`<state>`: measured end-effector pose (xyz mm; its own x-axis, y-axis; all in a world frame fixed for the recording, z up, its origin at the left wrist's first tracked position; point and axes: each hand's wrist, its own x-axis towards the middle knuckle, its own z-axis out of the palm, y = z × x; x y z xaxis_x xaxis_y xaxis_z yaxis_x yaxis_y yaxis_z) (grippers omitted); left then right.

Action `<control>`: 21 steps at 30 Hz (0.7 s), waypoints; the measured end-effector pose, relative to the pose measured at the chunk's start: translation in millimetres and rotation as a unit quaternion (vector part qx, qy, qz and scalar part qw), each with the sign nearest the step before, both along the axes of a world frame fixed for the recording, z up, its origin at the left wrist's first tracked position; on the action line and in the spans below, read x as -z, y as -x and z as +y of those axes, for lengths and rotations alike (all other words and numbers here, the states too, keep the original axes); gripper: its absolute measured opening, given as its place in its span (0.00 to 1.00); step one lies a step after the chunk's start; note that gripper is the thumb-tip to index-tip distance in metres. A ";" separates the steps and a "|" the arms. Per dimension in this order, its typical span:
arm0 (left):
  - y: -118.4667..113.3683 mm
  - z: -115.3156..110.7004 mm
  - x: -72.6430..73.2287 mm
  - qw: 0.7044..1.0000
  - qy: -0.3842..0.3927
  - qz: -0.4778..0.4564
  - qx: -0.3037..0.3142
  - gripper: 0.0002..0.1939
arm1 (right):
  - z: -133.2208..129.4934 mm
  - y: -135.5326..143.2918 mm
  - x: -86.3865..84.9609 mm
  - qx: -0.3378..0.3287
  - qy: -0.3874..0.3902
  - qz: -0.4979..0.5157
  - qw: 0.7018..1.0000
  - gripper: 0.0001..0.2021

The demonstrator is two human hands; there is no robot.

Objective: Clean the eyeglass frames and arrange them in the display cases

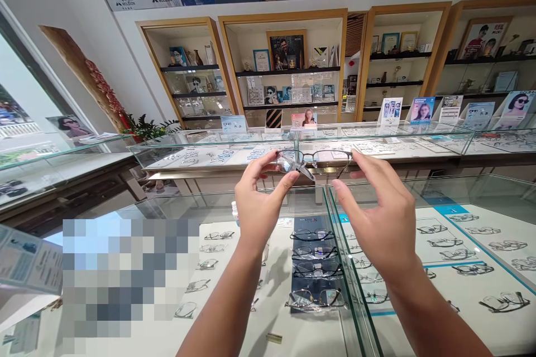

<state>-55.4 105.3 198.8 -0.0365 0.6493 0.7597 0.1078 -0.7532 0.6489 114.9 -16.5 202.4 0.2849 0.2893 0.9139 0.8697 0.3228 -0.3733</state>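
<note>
Both hands hold up a pair of eyeglasses [331, 160] with thin dark rims, at about the height of the far counter. My left hand [258, 203] pinches one end of the frame between thumb and fingers. A small greyish flat piece [307, 172] shows beside the left thumb; its kind is unclear. At the other end, the fingers of my right hand [382, 212] touch the frame's corner, with the thumb lower and apart from the lens. Beneath the hands, a glass display case [276, 268] holds rows of glasses, including several on a dark panel [307, 223].
Glass edges [347, 268] of two adjoining cases run between my arms. Ahead stands another glass counter [251, 148] with glasses and small signs [391, 111]. Wooden-framed shelves [285, 14] line the back wall. A folded leaflet [31, 256] stands at the left.
</note>
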 end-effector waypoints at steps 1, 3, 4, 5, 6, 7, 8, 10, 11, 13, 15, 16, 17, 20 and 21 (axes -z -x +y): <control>-1.0 -1.3 0.5 1.000 -0.010 -0.002 -0.007 0.29 | 0.8 -0.3 0.3 -0.004 0.005 0.005 1.000 0.22; -3.5 -4.8 2.0 0.998 -0.052 -0.008 -0.032 0.29 | 2.7 -1.9 0.6 -0.018 0.022 0.024 0.999 0.23; -4.7 -6.6 2.9 0.995 -0.085 -0.012 -0.051 0.29 | 3.9 -3.1 0.6 -0.027 0.033 0.036 0.998 0.24; -6.0 -8.4 3.8 0.990 -0.123 -0.014 -0.071 0.29 | 5.2 -4.5 0.7 -0.038 0.043 0.052 0.997 0.24; -7.1 -10.0 4.6 0.983 -0.161 -0.015 -0.091 0.29 | 6.6 -6.0 0.8 -0.050 0.054 0.068 0.995 0.25; -8.2 -11.4 5.2 0.974 -0.197 -0.014 -0.109 0.30 | 8.0 -7.6 0.8 -0.062 0.063 0.084 0.993 0.25; -9.1 -12.6 5.8 0.965 -0.228 -0.012 -0.127 0.30 | 9.4 -8.9 0.9 -0.074 0.069 0.099 0.990 0.25; -10.5 -14.5 6.4 0.949 -0.272 -0.005 -0.157 0.31 | 11.9 -11.0 1.0 -0.098 0.079 0.124 0.984 0.25; -11.0 -15.1 6.5 0.943 -0.285 -0.003 -0.168 0.31 | 12.9 -11.7 1.1 -0.108 0.082 0.133 0.982 0.26; -11.5 -15.7 6.6 0.937 -0.297 -0.002 -0.182 0.31 | 14.4 -12.1 1.5 -0.125 0.083 0.147 0.978 0.26; -11.5 -15.2 6.5 0.938 -0.294 -0.003 -0.184 0.31 | 15.0 -11.8 2.1 -0.142 0.078 0.157 0.974 0.26; -11.3 -14.5 6.6 0.941 -0.287 -0.002 -0.180 0.31 | 15.1 -11.5 2.5 -0.151 0.075 0.160 0.972 0.25; -11.1 -13.5 6.6 0.946 -0.276 -0.001 -0.172 0.31 | 15.0 -11.0 2.9 -0.160 0.072 0.163 0.971 0.25; -9.8 -8.6 7.2 0.963 -0.233 0.000 -0.136 0.30 | 14.6 -9.0 4.1 -0.176 0.067 0.159 0.969 0.23; -9.2 -6.5 7.5 0.967 -0.221 -0.002 -0.125 0.30 | 14.6 -8.2 4.4 -0.177 0.067 0.155 0.970 0.23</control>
